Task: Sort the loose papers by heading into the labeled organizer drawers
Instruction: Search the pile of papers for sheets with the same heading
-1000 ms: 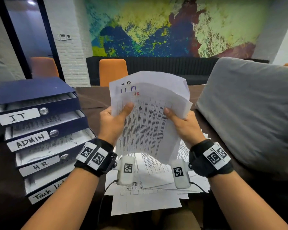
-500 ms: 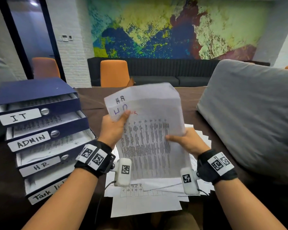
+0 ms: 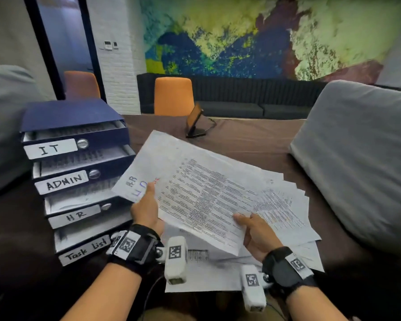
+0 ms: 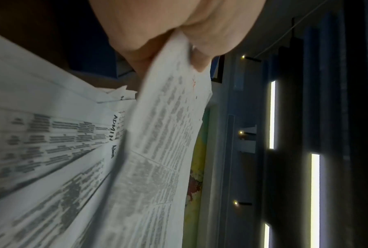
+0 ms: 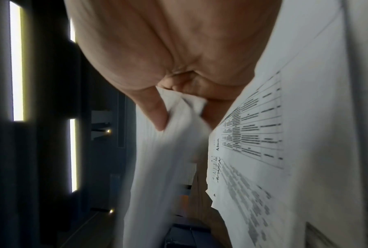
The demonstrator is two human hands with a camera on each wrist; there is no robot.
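Note:
I hold a small stack of printed HR papers (image 3: pixel 195 188) tilted low over the table, its headed end toward the organizer. My left hand (image 3: pixel 146 205) pinches the stack (image 4: pixel 168 117) near the handwritten "HR" headings, thumb on top. My right hand (image 3: pixel 252 230) pinches the stack's (image 5: pixel 179 125) near corner. The blue organizer (image 3: pixel 74 158) stands at the left with four part-open drawers labeled IT, ADMIN, HR (image 3: pixel 77 215) and Task list. The stack's left corner hovers just right of the HR drawer. More loose papers (image 3: pixel 285 212) lie spread on the table under the stack.
A large grey cushion (image 3: pixel 357 158) fills the right side. A small dark tablet on a stand (image 3: pixel 195 123) sits farther back on the brown table (image 3: pixel 252 140). An orange chair (image 3: pixel 173 96) and a dark sofa stand beyond the table.
The stack has swung down from upright before my face to lying tilted over the table, its headed end moving left toward the organizer. Both hands kept their hold.

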